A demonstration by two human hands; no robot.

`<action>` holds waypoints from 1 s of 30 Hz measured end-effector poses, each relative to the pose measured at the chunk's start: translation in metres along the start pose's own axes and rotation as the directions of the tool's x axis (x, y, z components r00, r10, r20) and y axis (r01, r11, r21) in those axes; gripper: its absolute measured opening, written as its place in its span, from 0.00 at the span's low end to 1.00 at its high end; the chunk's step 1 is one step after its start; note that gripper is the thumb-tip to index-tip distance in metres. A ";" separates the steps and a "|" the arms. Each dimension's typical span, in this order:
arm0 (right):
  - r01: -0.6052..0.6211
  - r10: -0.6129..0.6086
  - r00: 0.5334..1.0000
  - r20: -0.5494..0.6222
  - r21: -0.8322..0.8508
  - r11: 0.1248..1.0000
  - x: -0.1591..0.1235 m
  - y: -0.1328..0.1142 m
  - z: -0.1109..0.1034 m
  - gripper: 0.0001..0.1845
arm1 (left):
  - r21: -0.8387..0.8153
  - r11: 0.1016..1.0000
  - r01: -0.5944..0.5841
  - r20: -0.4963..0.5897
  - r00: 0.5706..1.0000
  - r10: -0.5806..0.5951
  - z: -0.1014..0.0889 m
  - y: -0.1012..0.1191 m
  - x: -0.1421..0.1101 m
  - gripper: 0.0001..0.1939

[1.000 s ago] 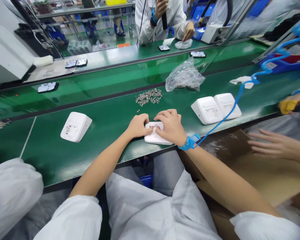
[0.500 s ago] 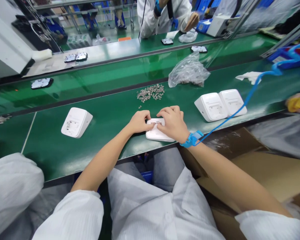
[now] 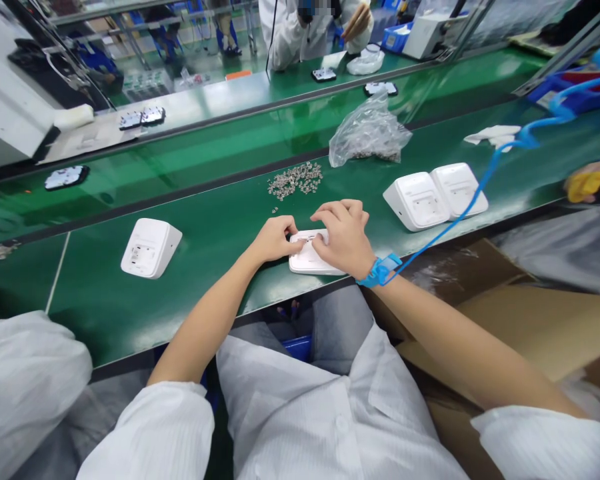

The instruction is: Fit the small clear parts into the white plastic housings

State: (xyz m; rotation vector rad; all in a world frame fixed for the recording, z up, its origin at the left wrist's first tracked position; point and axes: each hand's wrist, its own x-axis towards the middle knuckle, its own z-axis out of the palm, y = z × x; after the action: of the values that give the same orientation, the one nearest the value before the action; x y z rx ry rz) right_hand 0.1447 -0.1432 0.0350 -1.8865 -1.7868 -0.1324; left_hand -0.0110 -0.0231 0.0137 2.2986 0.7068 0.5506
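A white plastic housing [image 3: 313,265] with rounded corners lies on the green bench right in front of me. My left hand [image 3: 276,238] grips its left end, fingers curled at the side and thumb laid over the top by a small recess. From the right, my right hand [image 3: 347,240] covers the other end; its thumb presses on the top face near the recess while the fingers arch above the far edge. A blue wrist strap [image 3: 380,270] with a coiled cord is on my right wrist. Whether a small part sits under the thumbs cannot be made out.
Small metal pieces [image 3: 295,180] lie in a pile beyond my hands, beside a clear plastic bag [image 3: 367,137]. One wedge-shaped white unit [image 3: 150,248] stands left; two more [image 3: 423,200] stand right. The blue cord [image 3: 460,233] crosses there. Co-workers sit at left, right and opposite.
The view has shifted slightly. My right fingers have lifted and spread a little over the housing, and both thumbs stay on its top.
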 end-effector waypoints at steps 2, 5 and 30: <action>0.001 -0.001 1.000 0.008 0.007 1.000 0.000 0.000 0.000 0.18 | 0.031 0.999 -0.007 -0.001 1.000 0.007 0.000 0.001 0.000 0.12; -0.007 0.007 1.000 0.012 0.009 1.000 0.000 0.000 0.001 0.19 | 0.075 0.997 -0.018 -0.003 1.000 0.018 0.001 0.001 0.000 0.11; -0.051 0.051 0.999 0.006 0.080 0.996 0.000 0.000 -0.005 0.18 | 0.104 0.994 0.022 -0.004 1.000 -0.022 0.004 0.007 -0.001 0.12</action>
State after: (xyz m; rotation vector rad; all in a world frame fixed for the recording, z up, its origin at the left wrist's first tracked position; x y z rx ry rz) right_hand 0.1459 -0.1452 0.0394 -1.8752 -1.7194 -0.0383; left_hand -0.0076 -0.0298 0.0155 2.3830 0.7782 0.5186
